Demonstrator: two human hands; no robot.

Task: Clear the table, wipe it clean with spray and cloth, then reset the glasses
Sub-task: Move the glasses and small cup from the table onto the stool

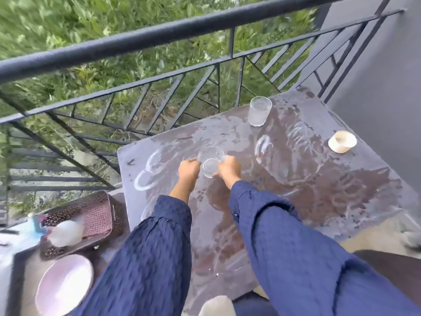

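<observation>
Both of my hands hold one clear glass (pixel 210 164) over the middle of the brown table (pixel 307 190). My left hand (pixel 188 171) grips its left side and my right hand (pixel 229 171) its right side. The glass is tilted with its mouth towards me. The table top is wet and streaked, with white ring marks at the left. A second, frosted-looking glass (pixel 259 111) stands upright at the far edge. A small cream cup (pixel 342 141) sits near the right edge.
A dark metal railing (pixel 159 71) runs along the far side, with greenery below. At the left, a woven tray (pixel 91 222) holds a folded pink cloth (pixel 96 220), a white bottle (pixel 65 232) and a blue item. A pink plate (pixel 63 285) lies lower left. A grey wall is on the right.
</observation>
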